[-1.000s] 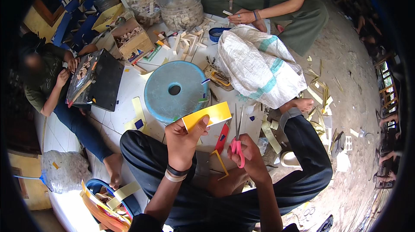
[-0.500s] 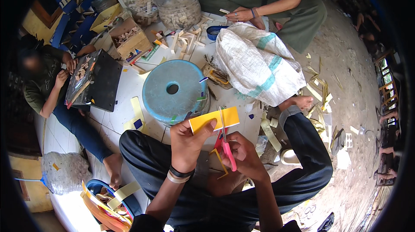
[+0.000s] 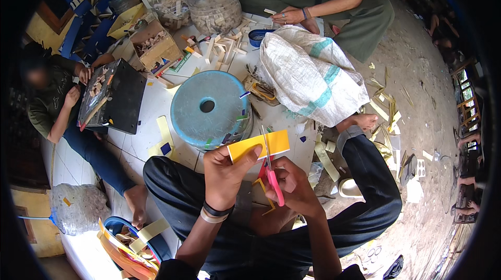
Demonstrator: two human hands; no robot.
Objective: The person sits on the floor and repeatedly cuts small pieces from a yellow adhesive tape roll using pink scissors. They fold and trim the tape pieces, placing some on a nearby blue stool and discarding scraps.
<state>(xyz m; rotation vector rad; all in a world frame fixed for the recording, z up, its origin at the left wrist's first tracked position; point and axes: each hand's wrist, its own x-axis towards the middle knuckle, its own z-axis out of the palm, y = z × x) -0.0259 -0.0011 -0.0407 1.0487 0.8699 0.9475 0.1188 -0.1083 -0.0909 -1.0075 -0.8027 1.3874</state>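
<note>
Blue and round, one stool (image 3: 189,100) stands just beyond and to the left of the grip. One left hand (image 3: 223,171) pinches one yellow strip (image 3: 257,143) by its left end, thumb uppermost. Apart from it a second ago, one pair of pink-handled scissors (image 3: 272,179) now meets the strip, its blades crossing it just right of the thumb. One right hand (image 3: 292,188) wraps the handles, fingers curled. One white sack (image 3: 318,81) with teal bands lies farther out, beyond and right of both hands.
</note>
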